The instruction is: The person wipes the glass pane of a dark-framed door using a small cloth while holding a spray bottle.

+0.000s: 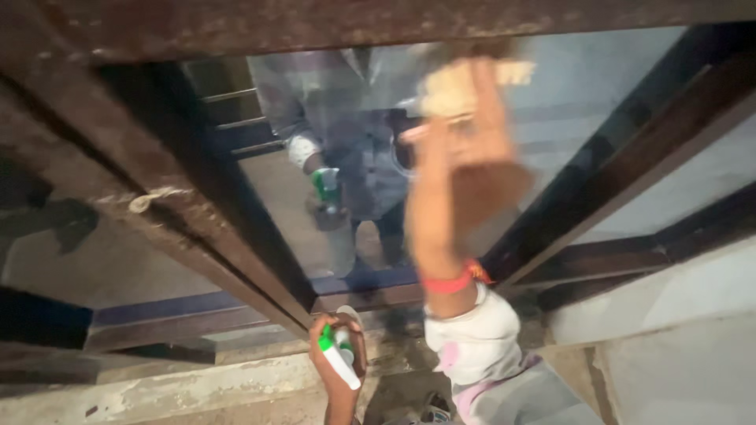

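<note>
Left hand [340,358]: you are gripping one white spray bottle [339,356] with a green top, low by the sill [189,386].
Right hand [461,130]: you are pressing one tan cloth [450,90] against the glass pane [583,86], high near its top edge; fingers spread flat over it.
Edges: dark frame bars are closing in on both sides of the pane.
Room: open glass is lying right of your raised arm.
Wrist: one red band [449,282].
</note>
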